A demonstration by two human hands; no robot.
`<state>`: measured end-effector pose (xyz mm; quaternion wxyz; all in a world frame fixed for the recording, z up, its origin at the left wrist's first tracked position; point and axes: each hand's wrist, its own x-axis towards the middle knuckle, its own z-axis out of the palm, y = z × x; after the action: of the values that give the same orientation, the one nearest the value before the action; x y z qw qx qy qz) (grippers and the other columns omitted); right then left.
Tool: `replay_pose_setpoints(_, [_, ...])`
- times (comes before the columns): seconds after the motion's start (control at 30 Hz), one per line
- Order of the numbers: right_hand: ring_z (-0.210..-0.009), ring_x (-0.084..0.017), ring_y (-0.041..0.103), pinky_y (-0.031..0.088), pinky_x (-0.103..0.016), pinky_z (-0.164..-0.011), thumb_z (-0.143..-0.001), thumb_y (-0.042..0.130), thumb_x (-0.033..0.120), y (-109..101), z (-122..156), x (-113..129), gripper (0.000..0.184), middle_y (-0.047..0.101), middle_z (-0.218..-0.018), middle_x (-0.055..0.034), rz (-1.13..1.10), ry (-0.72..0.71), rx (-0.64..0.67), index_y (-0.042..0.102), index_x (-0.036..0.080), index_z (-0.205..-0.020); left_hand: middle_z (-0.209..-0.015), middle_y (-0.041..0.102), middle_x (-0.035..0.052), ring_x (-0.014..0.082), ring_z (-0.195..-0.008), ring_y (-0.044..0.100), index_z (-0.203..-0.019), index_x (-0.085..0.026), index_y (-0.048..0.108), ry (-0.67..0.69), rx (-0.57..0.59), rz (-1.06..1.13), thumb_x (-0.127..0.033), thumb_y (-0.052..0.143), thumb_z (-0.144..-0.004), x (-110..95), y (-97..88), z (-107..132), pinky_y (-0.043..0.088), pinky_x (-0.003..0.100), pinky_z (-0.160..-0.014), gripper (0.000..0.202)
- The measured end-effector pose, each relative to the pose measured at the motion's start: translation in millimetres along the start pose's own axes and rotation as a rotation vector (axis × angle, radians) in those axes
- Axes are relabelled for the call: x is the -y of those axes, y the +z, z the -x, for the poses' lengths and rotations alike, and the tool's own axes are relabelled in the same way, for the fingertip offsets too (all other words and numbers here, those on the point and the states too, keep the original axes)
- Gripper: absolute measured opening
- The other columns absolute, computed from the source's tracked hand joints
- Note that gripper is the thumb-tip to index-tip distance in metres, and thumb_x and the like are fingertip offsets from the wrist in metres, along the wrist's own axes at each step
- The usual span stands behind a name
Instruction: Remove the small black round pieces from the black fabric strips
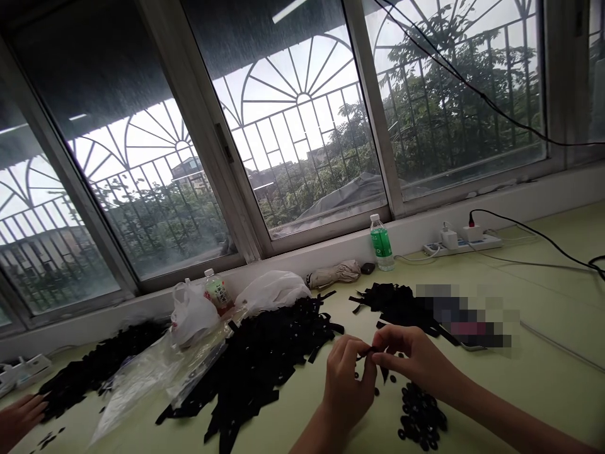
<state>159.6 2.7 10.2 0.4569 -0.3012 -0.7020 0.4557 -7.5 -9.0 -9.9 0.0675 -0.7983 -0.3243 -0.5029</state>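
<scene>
L hand [348,381] & R hand [410,354]: fingertips met just above the worktop [543,384], nr its front edge. Both pinched shut on one small black strip [370,351]. Strip sits betw. the two thumb/forefinger pairs, long axis approx. across, hand to hand. Mostly hidden by fingers, so exact tilt unclear. Neither hand nearer, both are on it.

Just below/right of R hand: heap of small black rings [420,417] flat on the worktop, a few strays betw. the wrists.

Left of L hand: big pile of black strips [265,359], spreading twd the window edge. Smaller strip pile [394,301] beyond R hand, further back. Third dark pile [94,369] at far left.

Containers:
- clear plastic bag [142,384] lying flat, left of the big pile; contents can't tell
- white bag [191,315], bunched, w/ a pink-label bottle [217,291] just behind it
- second white bag [274,290], contents hidden

Back edge by window: green-label bottle [381,243] upright, folded umbrella [333,274], power strip [463,243] w/ plugs in.

Front-left corner: another person's hand [19,416], beside the far-left pile.
</scene>
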Motion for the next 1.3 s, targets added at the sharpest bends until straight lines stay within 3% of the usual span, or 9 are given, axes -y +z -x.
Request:
replay_pose_setpoints(0.37, [-0.055,-0.012,0.041,0.035,-0.023,-0.052,-0.073,0.069,0.042,8,2,-8,0.026,0.050,-0.057,0.0034,-0.136,0.021,-0.032,0.066,0.016,-0.068,-0.069,0.052,0.0006,0.0132,-0.061,0.049,-0.076,-0.020,0.046,-0.091,0.015,0.043,-0.008,0.049,-0.082,-4,1.8,1,0.038,0.023,-0.054,0.013])
replay_pose_setpoints(0.67, [-0.053,-0.011,0.034,0.029,-0.023,-0.049,-0.069,0.070,0.050,7,2,-1,0.035,0.042,-0.053,0.0053,-0.162,0.049,-0.008,0.060,0.017,-0.060,-0.069,0.052,0.0005,0.0130,-0.061,0.049,-0.077,-0.020,0.047,-0.122,0.036,0.076,-0.011,0.048,-0.084,-5,3.2,1,0.038,0.023,-0.055,0.011])
replay_pose_setpoints(0.9, [-0.056,-0.011,0.036,0.033,-0.024,-0.053,-0.069,0.073,0.045,-1,-2,-1,0.032,0.044,-0.056,0.0049,-0.225,0.025,0.037,0.060,0.017,-0.062,-0.070,0.054,0.0008,0.0121,-0.062,0.050,-0.077,-0.018,0.050,-0.207,0.096,0.179,-0.014,0.050,-0.085,-8,-1.5,-8,0.039,0.022,-0.055,0.009])
replay_pose_setpoints(1.3, [-0.056,-0.011,0.037,0.035,-0.024,-0.053,-0.068,0.071,0.053,2,3,-5,0.038,0.043,-0.055,0.0041,-0.212,0.060,-0.002,0.060,0.017,-0.059,-0.064,0.050,-0.0011,0.0106,-0.057,0.045,-0.071,-0.019,0.048,-0.225,0.057,0.216,-0.014,0.053,-0.083,-13,-0.1,-7,0.037,0.021,-0.051,0.013])
